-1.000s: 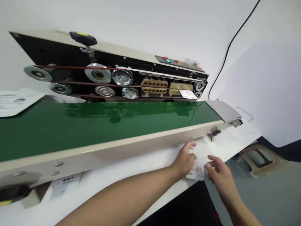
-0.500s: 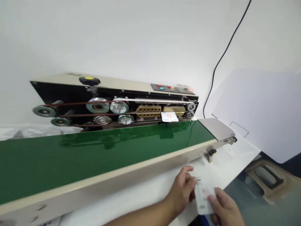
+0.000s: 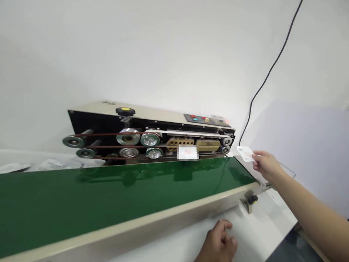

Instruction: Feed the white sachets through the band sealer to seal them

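My right hand (image 3: 265,163) pinches a small white packet (image 3: 245,153) with faint red print by its near edge. It holds the packet up over the right end of the band sealing machine (image 3: 152,120), beside the feed side. My left hand (image 3: 218,242) is low in front of the conveyor, with nothing in it; its index finger and thumb are apart and the other fingers curl. Another white packet (image 3: 188,153), blurred out in the view, is gripped in the sealer's bands in front of the brass blocks. It hangs above the green conveyor belt (image 3: 114,203).
Metal pulleys (image 3: 128,136) and a black knob (image 3: 125,111) are on the sealer's left part. Coloured buttons (image 3: 197,118) sit on its top right. A black cable (image 3: 268,72) runs down the wall. White plastic wrapping (image 3: 57,165) lies behind the belt. A black side knob (image 3: 253,199) juts from the conveyor frame.
My right hand has carried its packet up and away from my left hand to the belt's right end. The packet in the sealer has moved left along the bands. The view has shifted.
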